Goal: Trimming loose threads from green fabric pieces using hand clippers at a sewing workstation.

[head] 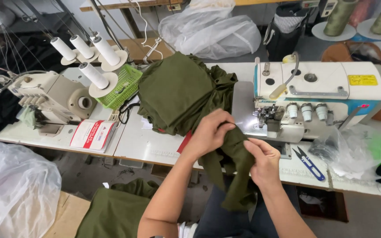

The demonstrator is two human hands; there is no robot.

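Both hands grip one olive green fabric piece (237, 176) in front of the white overlock sewing machine (323, 94). My left hand (210, 132) pinches its upper edge, and my right hand (263, 161) holds it lower down, so the cloth hangs over the table edge toward my lap. Behind my hands a pile of the same green fabric (181, 90) lies on the white table (142, 143), just left of the machine's needle area (265, 117).
Blue-handled thread snips (309, 163) lie right of my hands, next to a clear plastic bag (353, 152). At the left stand a second sewing machine (51, 99), white thread cones (93, 75), a green basket (122, 86) and a red-and-white booklet (93, 134). More green fabric (115, 209) lies below the table.
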